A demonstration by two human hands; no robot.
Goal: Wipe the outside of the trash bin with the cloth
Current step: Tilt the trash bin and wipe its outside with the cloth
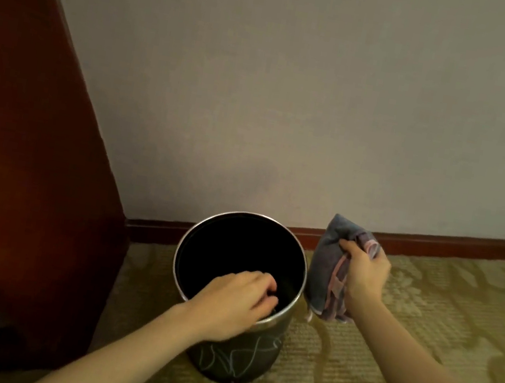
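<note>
Now the left hand grips the bin's rim while the right holds the cloth beside it.

The dark trash bin [236, 360] stands upright on patterned carpet [380, 380], close to the wall [293, 98] and its reddish baseboard [453, 243], with a dark wooden cabinet [33, 154] to its left. The left hand [233, 305] rests on the near edge of the metal rim, its fingers curled over the rim and into the dark opening. The right hand [364, 273] is clenched around a bunched grey-blue cloth [326, 270] with a pink edge. The cloth hangs just to the right of the bin at rim height; whether it touches the bin's side cannot be told. Pale scribbled lines mark the bin's outer wall.
</note>
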